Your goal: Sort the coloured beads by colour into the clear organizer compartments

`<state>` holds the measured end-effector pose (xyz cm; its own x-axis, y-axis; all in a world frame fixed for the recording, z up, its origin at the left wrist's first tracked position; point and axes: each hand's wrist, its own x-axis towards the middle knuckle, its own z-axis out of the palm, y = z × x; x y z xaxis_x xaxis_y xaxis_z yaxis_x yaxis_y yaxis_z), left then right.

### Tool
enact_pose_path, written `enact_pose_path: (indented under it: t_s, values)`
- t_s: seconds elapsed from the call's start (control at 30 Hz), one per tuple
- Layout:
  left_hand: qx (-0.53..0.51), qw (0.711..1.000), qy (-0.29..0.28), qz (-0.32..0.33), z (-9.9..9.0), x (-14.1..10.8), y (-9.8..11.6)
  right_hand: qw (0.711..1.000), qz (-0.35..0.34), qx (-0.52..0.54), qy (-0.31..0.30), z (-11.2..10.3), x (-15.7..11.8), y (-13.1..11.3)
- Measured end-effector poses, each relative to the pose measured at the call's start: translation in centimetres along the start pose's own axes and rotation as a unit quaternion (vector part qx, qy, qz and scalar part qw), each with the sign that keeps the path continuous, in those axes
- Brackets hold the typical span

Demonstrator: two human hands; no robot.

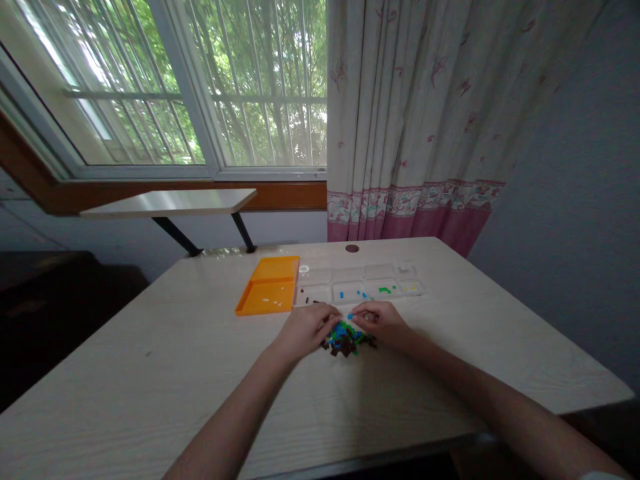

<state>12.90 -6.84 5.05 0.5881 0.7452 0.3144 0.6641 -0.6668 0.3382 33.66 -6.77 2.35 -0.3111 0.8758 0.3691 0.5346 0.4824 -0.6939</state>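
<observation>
bare forearms (240, 407), perhaps a pale sleeve (604, 475)

Left hand (311, 328): any held item indeterminable. Blue piece (351, 316) at the right hand (383, 322): too small for its shape to be read. Pile of pieces (344, 341): partly obscured (parts overlap). Forearms (245, 407) and curtain (415, 120): cut off by picture edges.

The bench (150, 393) looks smooth and wood-grained, with a faint sheen. The tray (349, 274) seems clear, glossy plastic, the case (274, 269) and small pieces (343, 339) opaque plastic; the curtain (400, 127) is matt cloth.
</observation>
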Motion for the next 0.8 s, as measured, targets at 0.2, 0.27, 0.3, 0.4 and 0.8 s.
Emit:
enact_pose_path:
  t_s: [0.2,0.27,0.3,0.4,0.8]
  values:
    - [0.074,0.993,-0.065,-0.068,-1.2,-0.3,-2.4,0.987,-0.118,-0.068,0.086,-1.7,0.3,1.0]
    - [0.072,0.989,-0.095,-0.085,-1.3,-0.4,-3.0,0.975,-0.162,-0.093,0.118,-2.4,0.3,1.2]
    - [0.060,0.988,-0.112,-0.089,-1.4,-0.4,-3.2,0.970,-0.175,-0.104,0.131,-2.6,0.3,1.3]
    - [0.004,0.983,-0.160,-0.087,-1.6,-0.6,-3.4,0.959,-0.192,-0.130,0.159,-3.1,0.3,1.5]
    - [-0.057,0.976,-0.196,-0.071,-1.2,-0.7,-3.3,0.956,-0.197,-0.132,0.172,-3.0,0.2,1.4]
